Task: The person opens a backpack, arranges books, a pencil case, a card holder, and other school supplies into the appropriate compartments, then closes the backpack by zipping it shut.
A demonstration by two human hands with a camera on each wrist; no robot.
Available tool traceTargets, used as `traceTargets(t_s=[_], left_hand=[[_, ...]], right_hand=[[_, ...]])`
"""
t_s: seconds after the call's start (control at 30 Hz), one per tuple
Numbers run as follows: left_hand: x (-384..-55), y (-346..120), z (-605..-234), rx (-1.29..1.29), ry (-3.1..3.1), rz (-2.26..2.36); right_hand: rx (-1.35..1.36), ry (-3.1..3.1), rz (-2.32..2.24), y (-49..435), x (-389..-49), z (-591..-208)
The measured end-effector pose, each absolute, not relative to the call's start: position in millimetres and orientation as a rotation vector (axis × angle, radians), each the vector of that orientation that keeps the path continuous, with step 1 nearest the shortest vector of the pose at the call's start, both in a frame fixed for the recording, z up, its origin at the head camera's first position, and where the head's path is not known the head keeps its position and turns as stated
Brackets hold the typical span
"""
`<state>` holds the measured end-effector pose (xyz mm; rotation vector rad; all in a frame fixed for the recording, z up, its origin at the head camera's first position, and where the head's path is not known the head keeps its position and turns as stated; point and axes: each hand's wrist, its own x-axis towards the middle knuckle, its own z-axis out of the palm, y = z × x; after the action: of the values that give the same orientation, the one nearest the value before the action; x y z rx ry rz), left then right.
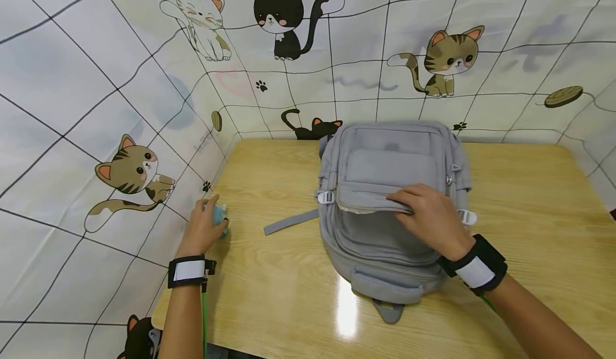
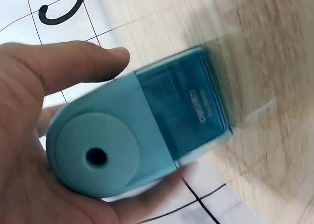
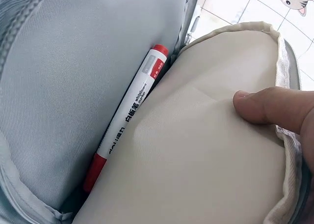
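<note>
At the table's left edge my left hand [image 1: 198, 229] holds a light-blue pencil sharpener [image 2: 117, 130]. The left wrist view shows its round face with a dark hole and a darker, see-through drawer, with thumb and fingers along its sides. A grey backpack [image 1: 392, 163] lies on the table. My right hand [image 1: 430, 220] pinches the edge of its front pocket flap [image 1: 361, 201] and holds the pocket open. In the right wrist view, the thumb presses on the flap's beige lining [image 3: 206, 135]. Inside the pocket lies a white whiteboard marker [image 3: 128, 108] with red ends.
The wooden table [image 1: 269, 279] stretches on both sides of the backpack. A grey strap [image 1: 291, 222] reaches left from the bag, and a padded handle [image 1: 385, 287] faces the near side. Behind and to the left rises a cat-patterned wall covering [image 1: 356, 48].
</note>
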<state>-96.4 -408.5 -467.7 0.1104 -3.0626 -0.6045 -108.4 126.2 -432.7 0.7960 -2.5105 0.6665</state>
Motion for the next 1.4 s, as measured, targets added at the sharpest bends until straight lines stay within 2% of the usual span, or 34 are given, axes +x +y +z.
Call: traceTargets(t_s=[0.2, 0.33, 0.57, 0.73, 0.9, 1.07, 1.4], left_hand=[[-102, -402, -461, 0.144, -3.079, -0.618], [-105, -375, -441, 0.013, -3.034, -0.711], [-102, -286, -391, -0.659, -2.801, -0.739], [-94, -218, -375, -1.101, -2.638, -0.69], [-90, -157, -389, -1.404, -2.576, -0.608], [-108, -110, -425, -1.566, -2.569, -0.472], [-141, -83, -458, -1.466, -2.468, -0.122]], right_hand=[[0.791, -2.503, 0.667, 127, -109, -429], [0.786, -2.495, 0.675, 127, -114, -424], [0.776, -2.464, 0.691, 130, -126, -407], [0.782, -2.457, 0.68, 131, -131, -399], [0.763, -2.487, 0.675, 132, -133, -394], [0.755, -2.493, 0.691, 135, -134, -392], [0.749, -2.519, 0.714, 137, -134, -390]])
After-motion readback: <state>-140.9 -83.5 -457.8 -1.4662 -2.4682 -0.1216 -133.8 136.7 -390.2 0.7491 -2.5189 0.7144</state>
